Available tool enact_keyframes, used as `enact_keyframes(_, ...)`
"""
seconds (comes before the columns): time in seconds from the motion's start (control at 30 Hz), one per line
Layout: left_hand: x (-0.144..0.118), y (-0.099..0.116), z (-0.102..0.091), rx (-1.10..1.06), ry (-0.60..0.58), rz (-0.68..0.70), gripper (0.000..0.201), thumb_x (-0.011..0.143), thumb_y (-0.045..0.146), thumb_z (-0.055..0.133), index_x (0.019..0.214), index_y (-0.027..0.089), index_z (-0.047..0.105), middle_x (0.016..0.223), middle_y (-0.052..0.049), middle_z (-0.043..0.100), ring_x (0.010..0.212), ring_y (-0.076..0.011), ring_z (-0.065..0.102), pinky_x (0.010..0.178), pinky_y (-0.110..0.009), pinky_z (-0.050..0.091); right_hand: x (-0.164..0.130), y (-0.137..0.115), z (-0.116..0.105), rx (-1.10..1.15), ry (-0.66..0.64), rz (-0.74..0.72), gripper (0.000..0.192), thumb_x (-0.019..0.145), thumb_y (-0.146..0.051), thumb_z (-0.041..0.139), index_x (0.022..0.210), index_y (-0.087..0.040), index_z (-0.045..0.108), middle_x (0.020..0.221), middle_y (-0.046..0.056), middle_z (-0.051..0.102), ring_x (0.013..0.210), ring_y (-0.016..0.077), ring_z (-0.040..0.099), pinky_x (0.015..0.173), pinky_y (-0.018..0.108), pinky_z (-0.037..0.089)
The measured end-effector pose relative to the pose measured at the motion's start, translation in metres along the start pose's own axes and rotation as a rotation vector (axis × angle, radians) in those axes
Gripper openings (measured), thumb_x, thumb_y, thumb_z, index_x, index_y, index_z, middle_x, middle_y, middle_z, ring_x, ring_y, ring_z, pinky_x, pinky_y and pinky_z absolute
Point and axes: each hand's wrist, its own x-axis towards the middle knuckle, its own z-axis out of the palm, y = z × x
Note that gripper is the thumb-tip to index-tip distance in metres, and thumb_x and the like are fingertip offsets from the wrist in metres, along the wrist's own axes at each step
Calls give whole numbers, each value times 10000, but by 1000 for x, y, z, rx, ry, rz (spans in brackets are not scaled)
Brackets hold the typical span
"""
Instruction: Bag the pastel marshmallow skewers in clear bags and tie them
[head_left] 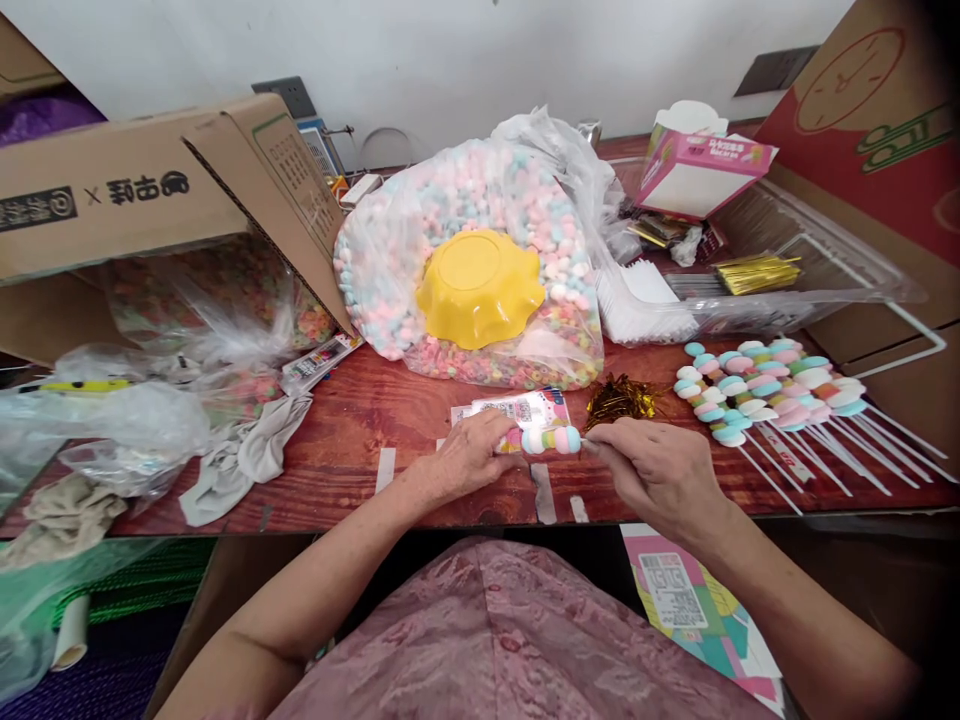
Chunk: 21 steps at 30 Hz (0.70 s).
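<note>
A short skewer of pastel marshmallows (553, 440) in pink, white, blue and yellowish green lies level between my hands, just above the table's front part. My left hand (471, 455) is closed around its left end, hiding part of the row. On the other side, the thumb and fingers of my right hand (664, 468) pinch a thin stick or tie at the blue end; its exact form is too small to tell. Behind the skewer are a printed packet (551, 405) and a bunch of shiny gold strips (621, 402).
A yellow scalloped bowl (480, 290) sits upside down on a large clear bag of marshmallows (465, 190). Several marshmallow skewers (765, 385) with white sticks lie at right, before a clear tray (765, 310). A cardboard box (150, 190) and grey cloth (244, 460) are at left.
</note>
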Motion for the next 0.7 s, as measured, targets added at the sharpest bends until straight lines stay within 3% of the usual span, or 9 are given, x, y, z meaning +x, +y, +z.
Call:
enact_keyframes(0.1, -2, 7, -7, 119, -124, -91, 255, 891, 411, 601, 921, 157, 593, 866, -71, 653, 773, -193, 593, 676, -289, 416, 0, -3, 2, 1, -96, -27, 220, 928, -163, 445, 827, -191, 639, 703, 10, 672, 631, 132, 602, 587, 263, 350)
enact_keyframes(0.23, -2, 16, -11, 231, -266, -171, 244, 887, 391, 601, 949, 155, 597, 872, -82, 659, 803, -222, 611, 690, -309, 426, 2, -11, 5, -185, -171, -141, 204, 802, -51, 453, 742, -183, 597, 596, 5, 606, 530, 139, 527, 567, 302, 250)
enact_keyframes(0.33, -6, 18, -9, 254, -301, -183, 250, 897, 397, 585, 978, 160, 591, 895, -86, 659, 852, -236, 620, 735, -322, 441, 5, -15, 6, -253, -205, -210, 197, 713, -9, 471, 712, -181, 566, 600, 10, 606, 532, 139, 509, 593, 310, 227)
enact_keyframes(0.47, -13, 20, -7, 257, -321, -173, 352, 884, 472, 593, 1029, 152, 574, 954, -108, 661, 911, -268, 622, 782, -355, 450, 10, -14, 4, -258, -224, -227, 190, 720, -3, 480, 737, -176, 554, 615, 6, 609, 554, 148, 520, 595, 315, 204)
enact_keyframes(0.57, -14, 24, -12, 114, -338, -213, 403, 865, 503, 608, 1037, 140, 581, 973, -108, 665, 894, -266, 618, 763, -350, 451, 14, -13, 1, -281, -176, -244, 187, 761, -10, 471, 750, -175, 559, 626, 13, 607, 564, 154, 516, 599, 323, 203)
enact_keyframes(0.7, -8, 34, -25, -370, -409, -243, 394, 765, 470, 735, 1001, 172, 635, 910, -16, 672, 839, -195, 600, 741, -274, 443, 19, -17, -2, -204, -177, -401, 151, 797, -59, 493, 745, -182, 564, 640, 12, 610, 566, 141, 508, 610, 323, 217)
